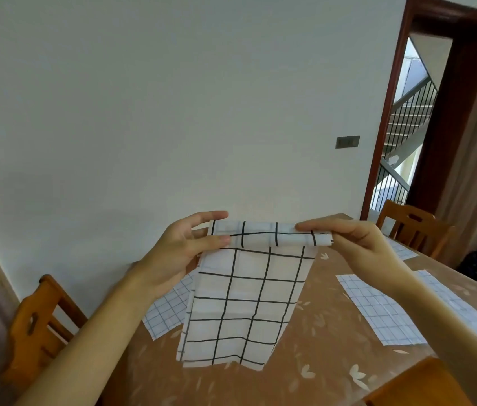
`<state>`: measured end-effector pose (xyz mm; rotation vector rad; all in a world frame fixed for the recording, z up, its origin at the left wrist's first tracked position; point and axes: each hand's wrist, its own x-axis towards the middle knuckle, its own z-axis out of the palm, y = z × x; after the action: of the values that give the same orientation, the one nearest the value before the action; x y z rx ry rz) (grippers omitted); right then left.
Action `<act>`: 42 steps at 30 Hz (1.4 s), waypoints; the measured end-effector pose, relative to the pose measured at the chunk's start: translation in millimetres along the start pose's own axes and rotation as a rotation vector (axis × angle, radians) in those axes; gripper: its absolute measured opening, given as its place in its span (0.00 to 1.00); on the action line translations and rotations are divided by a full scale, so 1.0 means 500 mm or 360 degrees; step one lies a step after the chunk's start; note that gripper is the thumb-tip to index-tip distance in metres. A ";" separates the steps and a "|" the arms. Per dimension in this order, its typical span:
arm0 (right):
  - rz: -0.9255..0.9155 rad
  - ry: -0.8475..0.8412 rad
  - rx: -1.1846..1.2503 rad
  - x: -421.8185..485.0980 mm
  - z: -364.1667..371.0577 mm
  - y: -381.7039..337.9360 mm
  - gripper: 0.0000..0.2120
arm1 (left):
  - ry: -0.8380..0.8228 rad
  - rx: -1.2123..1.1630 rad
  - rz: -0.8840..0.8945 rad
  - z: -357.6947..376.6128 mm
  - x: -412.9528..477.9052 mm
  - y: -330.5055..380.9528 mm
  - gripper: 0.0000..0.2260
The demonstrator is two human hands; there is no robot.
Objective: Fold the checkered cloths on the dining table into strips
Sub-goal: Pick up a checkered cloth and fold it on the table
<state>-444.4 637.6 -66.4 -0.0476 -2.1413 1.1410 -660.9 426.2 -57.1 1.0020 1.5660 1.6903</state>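
A white cloth with a wide black check (240,306) hangs in front of me above the dining table (328,341). Its top edge is turned over into a narrow roll. My left hand (175,253) pinches the left end of that roll, and my right hand (357,241) pinches the right end. The lower part of the cloth drapes down onto the tabletop. A cloth with a fine blue check (169,306) lies flat under it at the left. Another fine-check cloth (383,312) lies flat at the right, and a third (401,250) shows partly behind my right wrist.
The table has a brown cover with a pale leaf print. Wooden chairs stand at the left (38,326), at the far right (413,227) and at the near right corner (424,385). A plain wall is behind the table, and an open doorway (407,127) at the right.
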 end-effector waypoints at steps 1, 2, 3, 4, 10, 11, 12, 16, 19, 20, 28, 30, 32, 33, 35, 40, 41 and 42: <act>0.0058 -0.0055 0.0013 0.002 0.005 -0.012 0.23 | 0.0008 -0.0003 0.0012 0.000 0.000 0.000 0.24; 0.0115 -0.0067 0.0049 0.004 0.012 -0.022 0.23 | 0.0018 -0.0002 0.0031 -0.001 0.003 -0.003 0.24; 0.0135 -0.0091 0.0085 0.017 0.016 -0.032 0.23 | 0.0031 -0.0005 0.0053 -0.003 0.004 -0.004 0.24; 0.0165 -0.0123 0.0208 0.018 0.014 -0.034 0.21 | 0.0045 -0.0011 0.0082 -0.003 0.005 -0.004 0.24; 0.0469 -0.0115 0.0089 0.005 0.019 -0.019 0.10 | 0.0053 0.0157 0.0264 -0.003 0.009 0.002 0.22; 0.0430 -0.0114 0.0127 0.000 0.015 -0.009 0.05 | 0.0054 0.0172 0.0275 -0.003 0.008 0.004 0.21; 0.0402 -0.0102 0.0146 -0.003 0.009 -0.004 0.04 | 0.0063 0.0193 0.0285 -0.004 0.007 0.005 0.21; 0.0299 -0.0060 0.0217 0.004 0.009 -0.006 0.12 | 0.0083 0.0190 0.0310 -0.002 0.003 0.007 0.18; 0.0266 0.0020 0.0255 0.003 0.012 -0.002 0.11 | 0.0086 0.0195 0.0282 0.005 0.002 0.004 0.13; 0.0258 0.0037 0.0282 0.004 0.016 -0.005 0.13 | 0.0086 0.0208 0.0263 0.007 0.003 0.002 0.12; 0.0111 -0.0003 0.0094 -0.001 0.016 -0.010 0.08 | 0.0141 0.0308 0.0297 0.015 0.010 -0.010 0.09; 0.0078 -0.0028 0.0050 -0.002 0.016 -0.010 0.05 | 0.0152 0.0326 0.0312 0.017 0.009 -0.009 0.09; 0.0056 -0.0065 0.0047 -0.005 0.015 -0.013 0.06 | 0.0170 0.0354 0.0336 0.016 0.011 -0.010 0.08; 0.0047 -0.0082 0.0061 -0.006 0.014 -0.013 0.08 | 0.0180 0.0367 0.0345 0.015 0.012 -0.010 0.08; 0.0029 -0.0102 0.0104 -0.007 0.012 -0.014 0.10 | 0.0186 0.0386 0.0323 0.018 0.010 -0.007 0.08; -0.0063 0.0101 0.0052 -0.010 0.013 -0.004 0.15 | 0.0054 0.0170 -0.0066 0.009 0.013 -0.015 0.25; -0.0078 0.0126 0.0010 -0.010 0.009 0.002 0.17 | 0.0021 0.0106 -0.0124 0.004 0.018 -0.018 0.32; -0.0089 0.0117 -0.0039 -0.010 0.006 0.004 0.21 | -0.0001 0.0051 -0.0158 0.001 0.021 -0.019 0.36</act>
<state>-442.8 634.8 -72.0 -0.0405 -2.0790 1.0648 -666.4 436.1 -65.3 0.9252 1.6201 1.6021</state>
